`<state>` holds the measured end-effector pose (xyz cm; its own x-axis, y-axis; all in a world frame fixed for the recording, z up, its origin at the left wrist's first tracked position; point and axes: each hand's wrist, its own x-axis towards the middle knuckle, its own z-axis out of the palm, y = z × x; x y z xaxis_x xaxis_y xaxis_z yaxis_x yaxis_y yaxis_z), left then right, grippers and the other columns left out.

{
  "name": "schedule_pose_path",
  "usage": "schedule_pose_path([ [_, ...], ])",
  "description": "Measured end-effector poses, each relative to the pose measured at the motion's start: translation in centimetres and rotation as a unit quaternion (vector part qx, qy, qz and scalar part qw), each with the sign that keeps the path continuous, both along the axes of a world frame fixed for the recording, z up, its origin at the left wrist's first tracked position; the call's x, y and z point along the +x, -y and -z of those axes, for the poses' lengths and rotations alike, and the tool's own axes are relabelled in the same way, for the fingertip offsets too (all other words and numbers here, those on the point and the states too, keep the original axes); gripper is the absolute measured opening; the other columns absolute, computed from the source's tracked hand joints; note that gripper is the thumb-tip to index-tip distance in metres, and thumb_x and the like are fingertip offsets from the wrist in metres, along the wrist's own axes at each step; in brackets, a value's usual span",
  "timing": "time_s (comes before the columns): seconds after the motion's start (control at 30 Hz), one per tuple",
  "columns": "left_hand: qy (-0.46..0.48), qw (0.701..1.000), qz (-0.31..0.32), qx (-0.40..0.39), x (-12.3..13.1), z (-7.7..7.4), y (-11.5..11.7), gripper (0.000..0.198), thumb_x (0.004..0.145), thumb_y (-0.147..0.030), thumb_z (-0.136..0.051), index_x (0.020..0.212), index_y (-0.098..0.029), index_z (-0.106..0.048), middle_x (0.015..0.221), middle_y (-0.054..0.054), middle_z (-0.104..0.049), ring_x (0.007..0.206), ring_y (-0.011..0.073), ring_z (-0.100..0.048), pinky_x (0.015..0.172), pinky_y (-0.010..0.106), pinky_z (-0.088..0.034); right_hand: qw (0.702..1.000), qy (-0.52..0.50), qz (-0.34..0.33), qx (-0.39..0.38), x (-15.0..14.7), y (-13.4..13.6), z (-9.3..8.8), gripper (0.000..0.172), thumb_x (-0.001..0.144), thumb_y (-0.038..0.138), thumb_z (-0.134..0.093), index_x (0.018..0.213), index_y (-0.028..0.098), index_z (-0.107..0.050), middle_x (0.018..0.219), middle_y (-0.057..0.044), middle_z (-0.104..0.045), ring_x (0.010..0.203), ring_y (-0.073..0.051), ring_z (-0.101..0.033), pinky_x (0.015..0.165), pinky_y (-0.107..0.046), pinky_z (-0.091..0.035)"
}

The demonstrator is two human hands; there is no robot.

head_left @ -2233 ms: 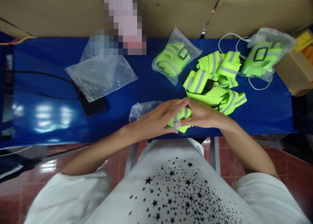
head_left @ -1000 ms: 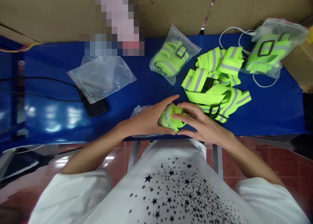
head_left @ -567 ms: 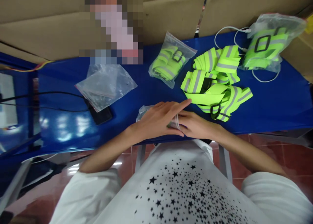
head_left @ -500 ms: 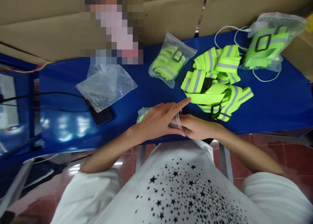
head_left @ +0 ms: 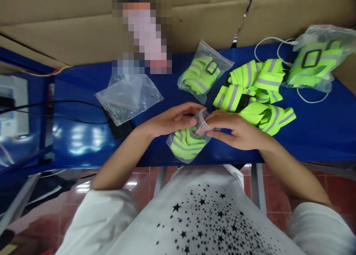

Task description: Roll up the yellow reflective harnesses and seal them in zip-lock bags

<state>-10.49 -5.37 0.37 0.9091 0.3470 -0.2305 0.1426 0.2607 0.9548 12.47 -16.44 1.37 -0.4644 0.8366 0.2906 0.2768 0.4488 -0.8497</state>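
A clear plastic bag (head_left: 200, 122) with a folded neon-yellow reflective strap (head_left: 187, 143) inside lies near the table's front edge. My left hand (head_left: 174, 118) is closed around the left side of the bag's mouth, thumb in front and fingers behind. From the right, my right hand (head_left: 236, 131) has its fingertips inside the open mouth, its thumb outside against the rim. The tips of the right fingers show blurred through the film. Just beyond my right hand, a loose heap of reflective straps (head_left: 256, 92) with grey stripes is partly covered by that hand.
Behind the hands stands another filled bag (head_left: 198, 77), and a larger one (head_left: 314, 62) lies at far right by a white cable (head_left: 313, 99). Flat plastic bags (head_left: 130, 93) rest on a black phone (head_left: 121, 131) at left. Brown cardboard boxes (head_left: 205, 17) line the blue table's (head_left: 83, 125) back.
My hands were overlapped on the bag; they have come apart, and the bag's filled part is now in view. My right fingers are now in its mouth. The whole view has shifted slightly.
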Motion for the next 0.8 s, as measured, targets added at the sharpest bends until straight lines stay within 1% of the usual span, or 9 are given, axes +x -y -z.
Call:
schedule_pose_path([
  [0.07,0.023,0.999,0.002,-0.042,-0.4,0.7,-0.1,0.048,0.091,-0.037,-0.076,0.135,-0.025,-0.06,0.126,0.011,-0.071,0.111,0.0236,-0.07,0.09,0.032,-0.056,1.0,0.02,-0.002,0.003,0.4,-0.6,-0.7,0.017,0.097,0.027,-0.068,0.112,0.024,-0.074,0.101,-0.001,-0.079,0.091,-0.015,-0.072,0.087,-0.03,-0.052],
  [0.13,0.045,0.995,-0.055,-0.068,-0.8,1.3,0.0,0.055,0.087,-0.031,-0.08,0.136,-0.028,-0.056,0.116,0.009,-0.075,0.103,0.0239,-0.074,0.088,0.034,-0.058,0.999,0.017,0.035,0.007,1.0,-1.0,-1.0,0.018,0.094,0.029,-0.073,0.111,0.025,-0.075,0.093,0.0,-0.078,0.081,-0.014,-0.07,0.08,-0.03,-0.053],
  [0.2,0.065,0.983,-0.149,-0.085,-1.1,1.8,0.2,0.062,0.082,-0.027,-0.084,0.137,-0.029,-0.055,0.109,0.007,-0.078,0.097,0.0241,-0.076,0.088,0.036,-0.059,0.996,-0.005,0.091,0.012,1.4,-1.3,-0.7,0.019,0.092,0.029,-0.074,0.111,0.026,-0.074,0.098,-0.002,-0.077,0.089,-0.016,-0.071,0.084,-0.032,-0.055],
  [0.27,0.072,0.966,-0.225,-0.104,-1.3,2.1,0.4,0.063,0.079,-0.026,-0.086,0.136,-0.026,-0.059,0.106,0.005,-0.078,0.093,0.0227,-0.077,0.09,0.035,-0.059,0.989,-0.014,0.144,0.012,1.5,-1.3,-0.1,0.03,0.089,0.032,-0.078,0.118,0.026,-0.072,0.118,-0.006,-0.074,0.109,-0.022,-0.069,0.094,-0.037,-0.056],
  [0.37,0.073,0.956,-0.253,-0.132,-1.3,2.2,0.6,0.056,0.081,-0.039,-0.084,0.132,-0.023,-0.067,0.107,0.005,-0.078,0.095,0.0215,-0.076,0.092,0.033,-0.059,0.984,-0.008,0.172,-0.048,1.1,-1.1,0.9,0.054,0.085,0.036,-0.082,0.135,0.027,-0.063,0.127,-0.008,-0.069,0.111,-0.023,-0.069,0.093,-0.038,-0.058],
  [0.47,0.066,0.959,-0.258,-0.097,-1.2,2.2,1.0,0.049,0.088,-0.057,-0.073,0.118,-0.019,-0.077,0.108,0.007,-0.079,0.099,0.0218,-0.075,0.091,0.03,-0.059,0.971,-0.05,0.19,-0.133,0.4,-0.6,1.3,0.043,0.088,0.034,-0.079,0.129,0.027,-0.066,0.101,-0.003,-0.074,0.089,-0.018,-0.072,0.08,-0.032,-0.061],
  [0.53,0.045,0.952,-0.299,-0.05,-1.2,2.3,1.3,0.038,0.093,-0.053,-0.068,0.107,-0.019,-0.08,0.106,0.006,-0.079,0.097,0.0205,-0.075,0.09,0.029,-0.06,0.956,-0.097,0.211,-0.177,-0.1,-0.5,1.4,0.035,0.089,0.032,-0.078,0.122,0.027,-0.069,0.091,-0.001,-0.074,0.079,-0.016,-0.072,0.073,-0.03,-0.062],
  [0.63,0.025,0.933,-0.359,-0.023,-1.1,2.7,1.8,0.028,0.097,-0.045,-0.065,0.104,-0.022,-0.081,0.104,0.004,-0.08,0.095,0.02,-0.076,0.091,0.032,-0.061,0.928,-0.158,0.228,-0.247,-0.3,-0.7,1.6,0.032,0.089,0.031,-0.077,0.121,0.028,-0.07,0.085,0.001,-0.076,0.072,-0.015,-0.072,0.069,-0.031,-0.064],
  [0.8,0.044,0.916,-0.398,-0.03,-0.7,2.9,1.9,0.033,0.096,-0.052,-0.064,0.105,-0.025,-0.079,0.096,0.004,-0.08,0.1,0.0266,-0.077,0.089,0.041,-0.064,0.9,-0.192,0.24,-0.308,0.0,-1.2,1.8,0.018,0.087,0.034,-0.08,0.1,0.024,-0.072,0.087,-0.001,-0.078,0.075,-0.017,-0.076,0.062,-0.031,-0.066],
])
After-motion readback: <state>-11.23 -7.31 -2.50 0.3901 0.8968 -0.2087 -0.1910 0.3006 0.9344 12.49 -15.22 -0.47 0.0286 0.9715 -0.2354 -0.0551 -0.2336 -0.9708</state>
